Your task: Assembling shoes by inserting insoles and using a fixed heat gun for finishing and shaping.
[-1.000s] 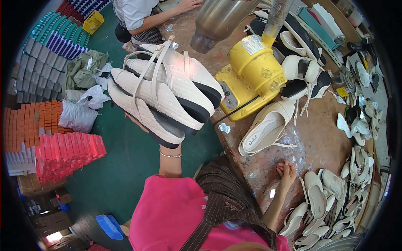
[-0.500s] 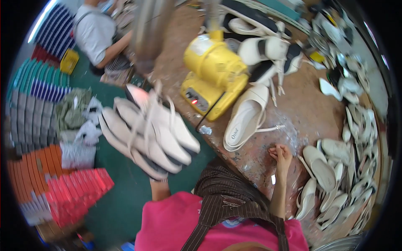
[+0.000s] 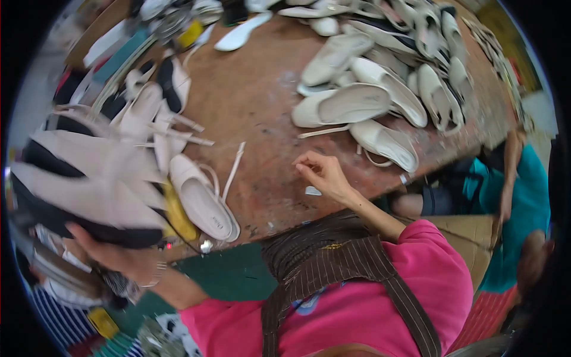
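At the left, my left hand (image 3: 113, 253) is closed round a stack of beige pointed shoes with black soles (image 3: 89, 181), held up and partly blurred. The stack hides much of a yellow machine (image 3: 178, 211) behind it. My right hand (image 3: 324, 175) hovers at the table's near side, fingers curled in toward the thumb, with nothing visible in them. Between my hands lies a single beige slingback shoe (image 3: 199, 199), its strap sticking up. Beyond the right hand, a beige flat shoe (image 3: 345, 106) lies at the front of a pile, above another shoe (image 3: 383, 146).
The brown worktable (image 3: 250, 107) has a large shoe pile (image 3: 428, 44) at its far right. More beige shoes (image 3: 143, 110) lie at the left, and a white sole-shaped piece (image 3: 244, 33) at the back. A person in a teal top (image 3: 517, 208) is beyond the right edge.
My view has turned right, bringing the person in teal into sight. My left hand has brought the shoe stack from over the floor to the table's left side. The right hand remains curled.
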Action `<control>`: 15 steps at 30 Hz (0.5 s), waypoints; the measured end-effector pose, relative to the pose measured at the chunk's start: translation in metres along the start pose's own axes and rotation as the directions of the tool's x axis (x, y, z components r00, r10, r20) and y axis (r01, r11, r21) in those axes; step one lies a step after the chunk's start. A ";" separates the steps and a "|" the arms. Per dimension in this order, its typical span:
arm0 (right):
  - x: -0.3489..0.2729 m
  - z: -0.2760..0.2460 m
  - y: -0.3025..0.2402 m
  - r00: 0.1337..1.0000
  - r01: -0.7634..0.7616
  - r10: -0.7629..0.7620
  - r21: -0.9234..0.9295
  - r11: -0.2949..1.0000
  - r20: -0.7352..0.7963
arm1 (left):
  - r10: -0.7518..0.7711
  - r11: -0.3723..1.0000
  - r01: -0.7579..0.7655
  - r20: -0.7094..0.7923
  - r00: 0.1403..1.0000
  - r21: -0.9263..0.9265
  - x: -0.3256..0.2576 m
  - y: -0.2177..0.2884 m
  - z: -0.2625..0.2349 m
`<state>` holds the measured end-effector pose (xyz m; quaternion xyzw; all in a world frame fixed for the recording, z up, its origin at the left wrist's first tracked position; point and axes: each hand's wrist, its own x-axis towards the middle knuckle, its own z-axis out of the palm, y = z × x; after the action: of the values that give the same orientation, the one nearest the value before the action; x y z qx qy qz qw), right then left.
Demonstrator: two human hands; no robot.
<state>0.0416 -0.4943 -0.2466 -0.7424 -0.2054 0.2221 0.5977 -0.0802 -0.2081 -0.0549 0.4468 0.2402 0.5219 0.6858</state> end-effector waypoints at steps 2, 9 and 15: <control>-0.012 -0.038 -0.002 0.963 0.088 -0.114 -0.115 0.989 -0.246 | 0.288 0.827 -0.387 0.285 0.914 0.406 0.093 0.002 0.030; -0.017 -0.157 -0.029 0.678 -0.034 -0.598 -0.831 0.555 -0.428 | 0.299 -0.683 -0.040 0.329 0.896 0.729 0.319 -0.079 0.002; 0.039 -0.169 -0.034 0.815 0.050 -0.537 -0.898 0.437 -0.216 | 0.070 -0.701 -0.068 0.163 0.984 0.709 0.401 -0.135 -0.102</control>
<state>0.1691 -0.6002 -0.1849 -0.9179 -0.2657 -0.2116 0.2052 0.0424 0.1946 -0.1667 0.8233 0.5324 0.0426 -0.1919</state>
